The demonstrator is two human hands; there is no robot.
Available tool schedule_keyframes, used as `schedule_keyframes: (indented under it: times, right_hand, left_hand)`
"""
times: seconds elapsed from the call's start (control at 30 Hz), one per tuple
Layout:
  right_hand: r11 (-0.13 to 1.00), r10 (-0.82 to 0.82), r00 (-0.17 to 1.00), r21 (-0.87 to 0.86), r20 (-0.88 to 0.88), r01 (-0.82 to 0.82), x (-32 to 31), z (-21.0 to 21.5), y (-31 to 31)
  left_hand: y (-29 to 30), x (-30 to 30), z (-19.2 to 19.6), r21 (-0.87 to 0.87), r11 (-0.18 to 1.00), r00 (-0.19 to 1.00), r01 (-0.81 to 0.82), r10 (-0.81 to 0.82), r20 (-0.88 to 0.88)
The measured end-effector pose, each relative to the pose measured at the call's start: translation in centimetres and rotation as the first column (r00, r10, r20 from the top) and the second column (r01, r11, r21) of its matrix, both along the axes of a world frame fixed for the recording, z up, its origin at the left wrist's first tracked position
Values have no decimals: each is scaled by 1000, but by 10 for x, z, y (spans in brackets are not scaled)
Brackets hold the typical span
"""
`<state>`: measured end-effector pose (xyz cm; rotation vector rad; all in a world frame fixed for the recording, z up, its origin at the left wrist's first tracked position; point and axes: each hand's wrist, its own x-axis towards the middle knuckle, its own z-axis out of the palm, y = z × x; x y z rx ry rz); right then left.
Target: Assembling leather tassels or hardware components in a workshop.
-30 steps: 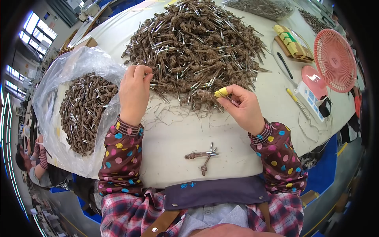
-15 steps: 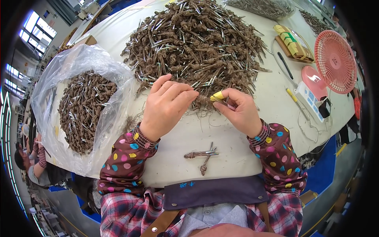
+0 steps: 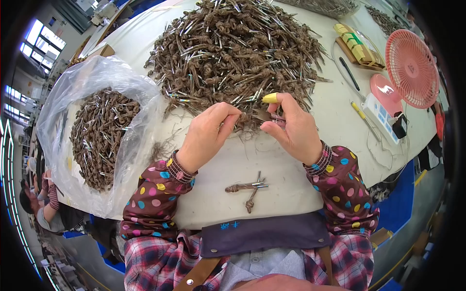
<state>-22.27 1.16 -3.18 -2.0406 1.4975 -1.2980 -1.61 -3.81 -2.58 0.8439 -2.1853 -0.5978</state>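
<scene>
- Cords [image 3: 251, 186], two, knotted and metal-tipped, lie crossed on the near desk [image 3: 204, 208]; judged light, pliable, hard-tipped; best held by the knot.
- Left hand [image 3: 206, 131]: grip closed in a pinch; contents cannot be told.
- Right hand [image 3: 297, 128]: grip around a small metal tool [image 3: 262, 115].
- Pile [image 3: 233, 63] of like cords: at both hands.
- Desk surface: pale, fibre-strewn [image 3: 165, 149].
- Fan [image 3: 411, 68], pink: right.
- Room: windows [image 3: 42, 44] far left.
</scene>
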Motion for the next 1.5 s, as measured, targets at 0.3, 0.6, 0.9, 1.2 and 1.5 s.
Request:
schedule_keyframes:
  times: [0.3, 0.6, 0.9, 1.2, 1.5]
  right_hand:
    - [969, -95, 913, -248, -397, -7, 1, -2, -2]
    - [935, -110, 863, -347, -493, -79, 1, -1, -3]
    - [998, 24, 996, 55, 85, -29, -3, 4, -1]
    - [960, 19, 969, 265, 247, -86, 4, -12, -4]
    - [896, -30, 961, 433, 275, -96, 2, 0, -3]
  left_hand:
    - [2, -5, -1, 7, 1000, 999, 21, -22, 41]
    - [5, -4, 3, 15, 999, 996, 41, -42, 80]
    - [2, -4, -4, 463, 881, 977, 94, 7, -212]
    - [-5, -2, -12, 562, 812, 905, 153, 113, -410]
    - [-9, -4, -4, -548, 835, 980, 55, 61, 191]
